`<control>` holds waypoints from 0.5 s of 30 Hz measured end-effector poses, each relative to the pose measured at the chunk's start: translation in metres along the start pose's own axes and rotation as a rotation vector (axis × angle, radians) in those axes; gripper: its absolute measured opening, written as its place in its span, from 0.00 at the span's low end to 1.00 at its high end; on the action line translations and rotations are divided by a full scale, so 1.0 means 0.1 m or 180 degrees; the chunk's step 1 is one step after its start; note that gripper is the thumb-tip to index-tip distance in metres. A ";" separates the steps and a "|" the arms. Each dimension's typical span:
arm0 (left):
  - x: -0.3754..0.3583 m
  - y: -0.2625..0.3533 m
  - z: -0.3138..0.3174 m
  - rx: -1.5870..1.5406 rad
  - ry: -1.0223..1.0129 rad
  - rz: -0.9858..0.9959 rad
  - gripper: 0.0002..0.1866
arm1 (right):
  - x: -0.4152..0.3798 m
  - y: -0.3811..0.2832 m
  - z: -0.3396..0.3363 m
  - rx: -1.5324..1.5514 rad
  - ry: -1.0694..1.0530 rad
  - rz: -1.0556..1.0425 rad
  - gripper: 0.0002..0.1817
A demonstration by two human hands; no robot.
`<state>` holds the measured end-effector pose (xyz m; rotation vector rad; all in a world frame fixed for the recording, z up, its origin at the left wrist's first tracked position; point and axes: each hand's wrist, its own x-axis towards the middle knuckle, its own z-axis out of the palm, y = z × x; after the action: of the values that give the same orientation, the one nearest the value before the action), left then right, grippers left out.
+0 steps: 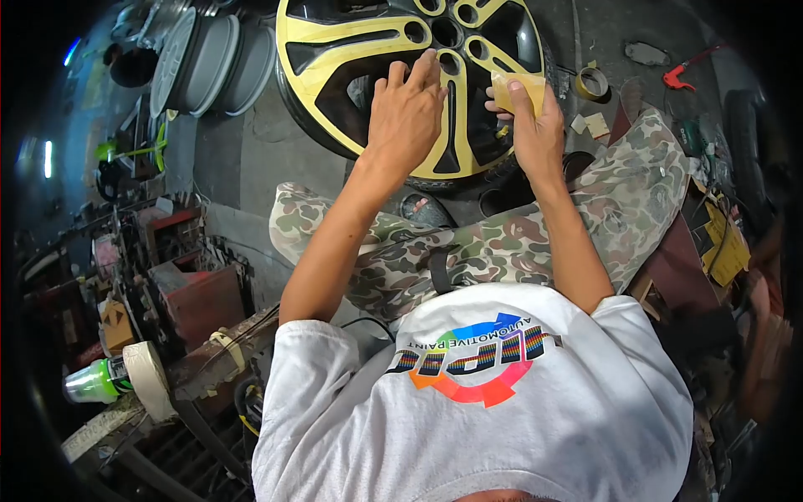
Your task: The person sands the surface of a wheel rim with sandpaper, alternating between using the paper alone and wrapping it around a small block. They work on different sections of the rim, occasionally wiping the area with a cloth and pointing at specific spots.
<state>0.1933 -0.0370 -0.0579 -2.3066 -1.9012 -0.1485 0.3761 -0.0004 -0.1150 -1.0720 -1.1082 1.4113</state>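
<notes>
A black car wheel rim (311, 117) lies on the floor in front of me, its spokes covered in yellow. My left hand (407, 109) rests palm down over one spoke near the hub, fingers partly stretched and apart, index fingertip by a bolt hole. Nothing shows in its grasp, though its palm side is hidden. Over the rim's right side, my right hand (535, 117) pinches a thin yellow piece of tape (512, 86) between thumb and fingers. A roll of yellow tape (592, 83) is on the floor to the right.
Several grey wheel rims (216, 71) stand at the upper left. A red-handled tool (679, 77) lies at the upper right. Scraps of paper (597, 125) lie beside my right knee. At the lower left, a beam (226, 339) carries a large tape roll (149, 381).
</notes>
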 end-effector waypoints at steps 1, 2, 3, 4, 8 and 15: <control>0.00 -0.01 0.00 0.0029 0.0021 0.0016 0.21 | 0.00 0.01 0.00 -0.0007 0.0002 -0.0009 0.18; -0.01 -0.01 0.01 0.0057 0.0038 0.0024 0.21 | 0.01 0.02 -0.01 0.0025 -0.0066 0.0052 0.19; -0.04 -0.01 0.00 0.0053 0.0046 0.0011 0.21 | 0.00 0.04 -0.01 0.0056 -0.0143 0.0115 0.20; -0.09 0.00 -0.02 0.0040 -0.0022 0.0014 0.21 | 0.01 0.06 -0.01 0.0048 -0.0158 0.0112 0.20; -0.37 0.07 -0.09 0.0255 -0.0028 0.0162 0.22 | -0.01 0.11 0.00 -0.0288 -0.0242 -0.0030 0.21; -0.75 0.25 -0.48 -0.0105 -0.0699 0.0094 0.17 | -0.07 0.14 0.01 -0.0979 -0.0387 -0.0139 0.17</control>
<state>0.2045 -0.1228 -0.0252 -2.4614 -1.9747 0.0811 0.3733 -0.0087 -0.1285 -1.1798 -1.4634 1.3125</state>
